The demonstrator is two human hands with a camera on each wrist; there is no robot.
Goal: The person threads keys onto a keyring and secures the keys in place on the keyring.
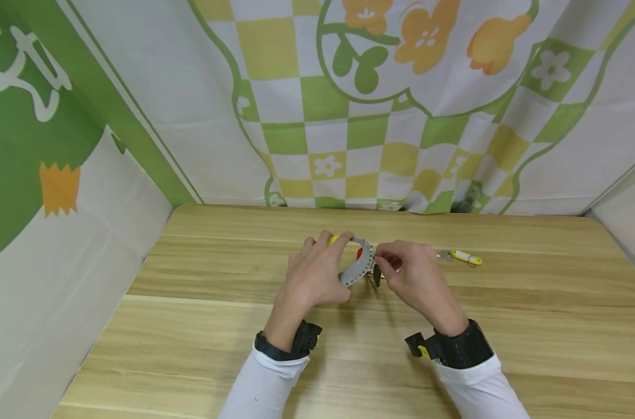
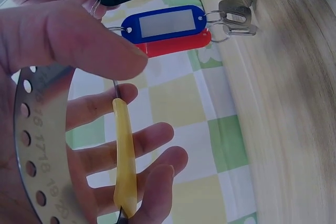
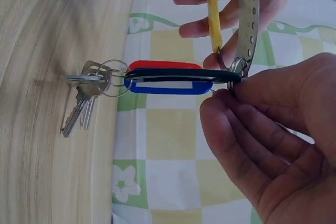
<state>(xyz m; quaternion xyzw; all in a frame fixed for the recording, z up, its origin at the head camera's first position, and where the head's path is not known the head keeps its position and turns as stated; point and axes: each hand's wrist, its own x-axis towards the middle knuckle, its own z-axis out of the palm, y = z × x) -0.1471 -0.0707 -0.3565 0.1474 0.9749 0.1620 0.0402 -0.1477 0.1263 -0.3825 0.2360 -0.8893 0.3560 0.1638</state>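
My left hand (image 1: 314, 276) holds a large grey metal key ring (image 1: 357, 271), its flat band punched with numbered holes and a yellow sleeve (image 2: 125, 156) on its wire side. A blue key tag (image 2: 168, 23) and a red key tag (image 2: 184, 44) hang from the ring, with metal keys (image 3: 86, 95) on their far ends. Between thumb and fingertips, my right hand (image 1: 417, 273) pinches the small ring of a dark key tag (image 3: 184, 74) close against the end of the band. Whether that small ring is threaded on the wire, I cannot tell.
A yellow key tag (image 1: 466, 257) with a key (image 1: 445, 255) lies on the wooden table (image 1: 532, 326), right of my right hand. Behind the table hangs a checked, flowered curtain (image 1: 325, 99). Each wrist carries a black camera strap (image 1: 464, 346).
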